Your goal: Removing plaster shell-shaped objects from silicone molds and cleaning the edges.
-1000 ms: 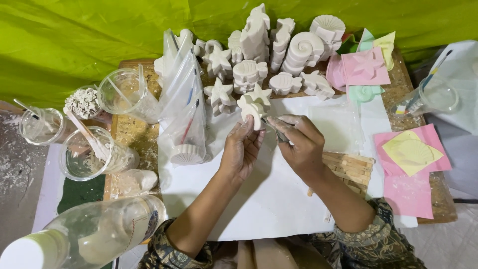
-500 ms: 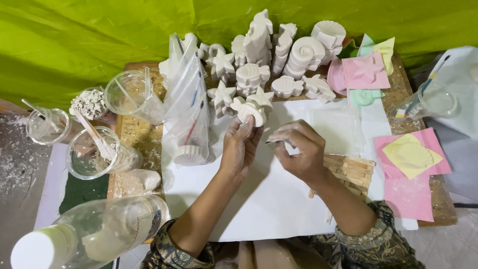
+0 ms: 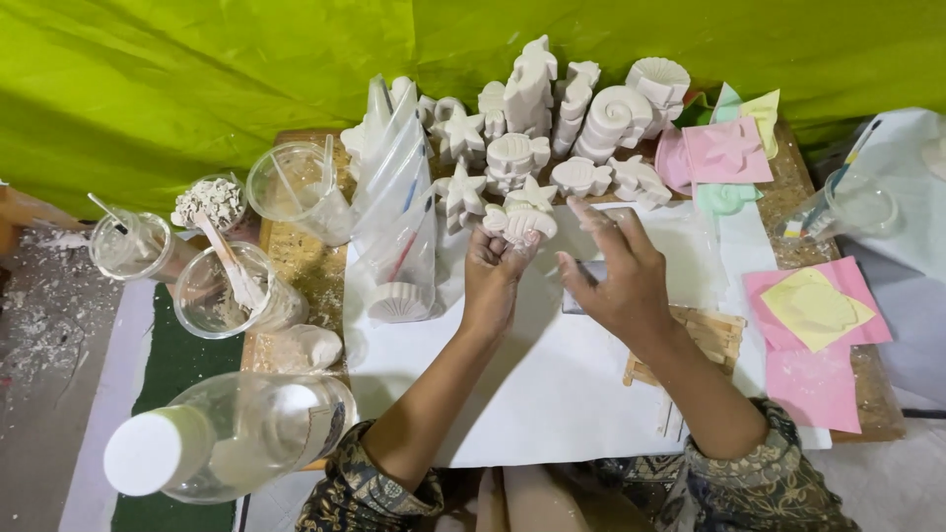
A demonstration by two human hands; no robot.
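My left hand (image 3: pixel 496 276) is raised over the white paper sheet (image 3: pixel 552 394) and grips a white plaster fish figure (image 3: pixel 519 222) from below, upright at the fingertips. To its right hovers my right hand (image 3: pixel 616 271), fingers spread and straight, thumb apart, touching no figure. A small flat grey piece (image 3: pixel 579 296) shows under its palm, mostly hidden; it seems to lie on the paper. Just beyond the held fish stand several white plaster figures (image 3: pixel 537 108): starfish, fish, shells and seahorses.
Clear plastic cups (image 3: pixel 296 187) with stirrers and plaster stand at the left. A clear bottle (image 3: pixel 232 433) lies near the front left. Cone-shaped plastic bags (image 3: pixel 399 207) lean beside a plaster shell (image 3: pixel 399 300). Pink, yellow and green moulds (image 3: pixel 813 315) and wooden sticks (image 3: pixel 709 335) are at the right.
My right hand has opened its fingers and no longer pinches the small tool it held against the figure. My left hand keeps the plaster fish, lifted slightly nearer the row.
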